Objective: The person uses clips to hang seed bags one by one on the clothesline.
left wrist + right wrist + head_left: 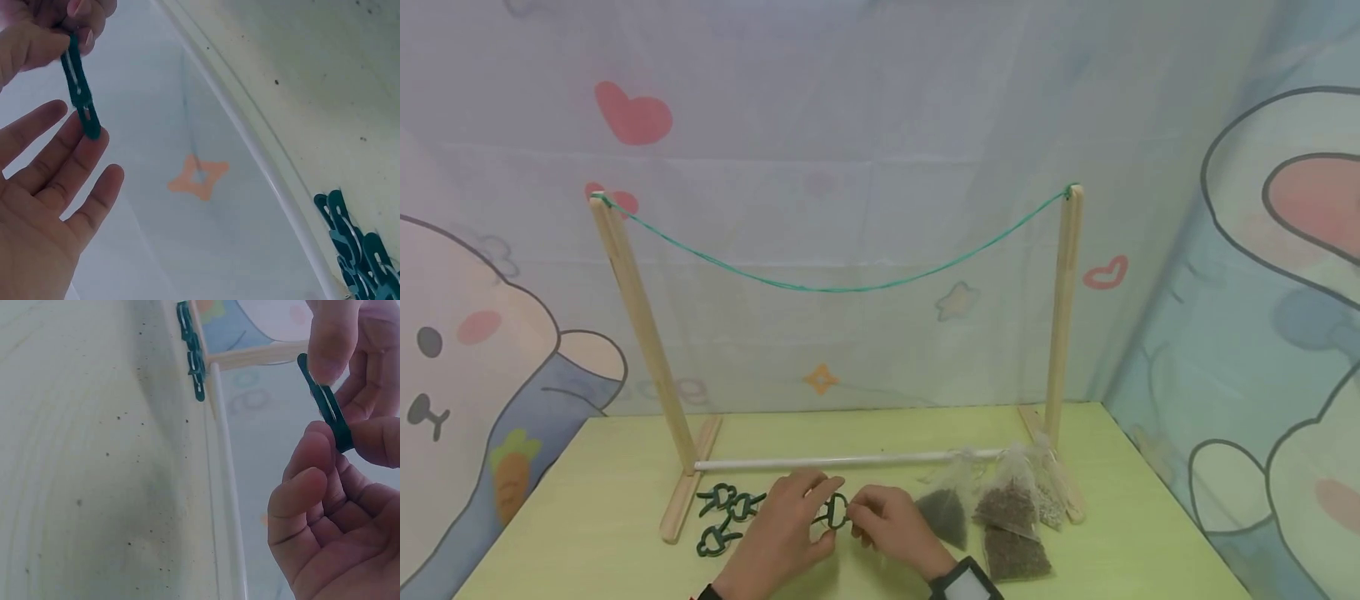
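While your right hand [886, 525] is pinching the green clip [81, 100], its long axis is running sideways toward your left hand [788, 525], whose loosely extended fingers are touching it. Other clips [347, 244] are lying left, mesh sachets [1007, 508] are sitting right, and a white rod [850, 461] is crossing behind, below the green cord [827, 289].

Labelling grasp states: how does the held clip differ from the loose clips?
The held clip is raised, pinched by the right hand; the loose clips rest on the table. The held clip is a single one; the loose clips lie grouped, some touching or overlapping. Shared: dark green colour, apparently the same type.
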Action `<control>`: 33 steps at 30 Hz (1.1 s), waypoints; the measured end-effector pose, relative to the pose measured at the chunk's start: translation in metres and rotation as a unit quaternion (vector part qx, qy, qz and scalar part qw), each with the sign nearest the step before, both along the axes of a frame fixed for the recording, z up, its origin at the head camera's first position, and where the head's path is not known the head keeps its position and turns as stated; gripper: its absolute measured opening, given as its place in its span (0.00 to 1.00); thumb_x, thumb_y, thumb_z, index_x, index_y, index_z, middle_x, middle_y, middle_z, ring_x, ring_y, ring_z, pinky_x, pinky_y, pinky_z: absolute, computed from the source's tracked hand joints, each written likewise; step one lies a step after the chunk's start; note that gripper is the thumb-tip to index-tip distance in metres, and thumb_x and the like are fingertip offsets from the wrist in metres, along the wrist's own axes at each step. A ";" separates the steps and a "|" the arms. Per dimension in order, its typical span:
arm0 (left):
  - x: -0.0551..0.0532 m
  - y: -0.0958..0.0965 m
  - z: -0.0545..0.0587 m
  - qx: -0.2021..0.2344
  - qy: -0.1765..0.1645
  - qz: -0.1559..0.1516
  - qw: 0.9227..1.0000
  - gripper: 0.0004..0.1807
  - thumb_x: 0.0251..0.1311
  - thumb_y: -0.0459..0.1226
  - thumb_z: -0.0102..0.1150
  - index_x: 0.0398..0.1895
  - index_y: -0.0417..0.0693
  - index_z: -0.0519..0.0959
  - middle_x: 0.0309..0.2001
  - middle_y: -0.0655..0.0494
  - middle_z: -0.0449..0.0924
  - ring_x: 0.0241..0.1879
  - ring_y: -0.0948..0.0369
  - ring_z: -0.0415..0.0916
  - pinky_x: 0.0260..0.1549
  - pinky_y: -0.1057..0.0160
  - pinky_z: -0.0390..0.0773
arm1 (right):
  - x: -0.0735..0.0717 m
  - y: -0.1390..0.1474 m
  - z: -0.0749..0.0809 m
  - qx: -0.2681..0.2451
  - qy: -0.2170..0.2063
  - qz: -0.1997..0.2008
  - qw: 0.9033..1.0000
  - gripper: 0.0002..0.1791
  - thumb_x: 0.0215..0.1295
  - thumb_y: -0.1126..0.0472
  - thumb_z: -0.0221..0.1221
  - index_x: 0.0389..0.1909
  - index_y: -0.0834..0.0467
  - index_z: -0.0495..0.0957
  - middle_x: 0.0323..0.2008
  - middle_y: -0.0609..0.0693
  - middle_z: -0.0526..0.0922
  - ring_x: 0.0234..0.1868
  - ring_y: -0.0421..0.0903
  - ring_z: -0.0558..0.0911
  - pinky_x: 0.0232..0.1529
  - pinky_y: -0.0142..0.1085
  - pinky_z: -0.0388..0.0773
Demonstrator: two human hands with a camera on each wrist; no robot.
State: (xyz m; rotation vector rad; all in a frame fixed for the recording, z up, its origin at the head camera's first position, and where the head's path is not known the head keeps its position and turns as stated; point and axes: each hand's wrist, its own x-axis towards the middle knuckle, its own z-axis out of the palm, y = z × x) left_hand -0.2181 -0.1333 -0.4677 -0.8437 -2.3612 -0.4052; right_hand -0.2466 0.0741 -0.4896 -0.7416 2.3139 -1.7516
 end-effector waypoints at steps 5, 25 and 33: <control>0.003 -0.008 0.012 0.075 -0.106 0.012 0.991 0.35 0.49 0.37 0.81 0.63 0.47 0.79 0.53 0.59 0.77 0.51 0.58 0.77 0.50 0.56 0.80 | -0.003 0.005 0.003 -0.023 -0.015 0.000 1.000 0.14 0.78 0.62 0.55 0.38 0.67 0.83 0.26 0.53 0.83 0.21 0.37 0.78 0.22 0.29 0.75; -0.002 -0.016 0.025 0.241 -0.214 -0.092 0.942 0.19 0.60 0.35 0.75 0.54 0.58 0.84 0.43 0.66 0.83 0.42 0.63 0.80 0.42 0.63 0.81 | 0.000 0.011 0.017 -0.092 -0.118 0.072 0.986 0.20 0.81 0.58 0.53 0.44 0.74 0.79 0.29 0.47 0.82 0.26 0.40 0.79 0.29 0.30 0.77; -0.004 -0.012 0.024 0.272 -0.233 -0.105 0.928 0.17 0.61 0.37 0.75 0.53 0.56 0.86 0.42 0.61 0.86 0.41 0.61 0.82 0.41 0.62 0.82 | 0.000 0.011 0.017 -0.082 -0.123 0.078 0.986 0.21 0.81 0.56 0.54 0.43 0.75 0.78 0.29 0.47 0.83 0.26 0.40 0.78 0.29 0.30 0.77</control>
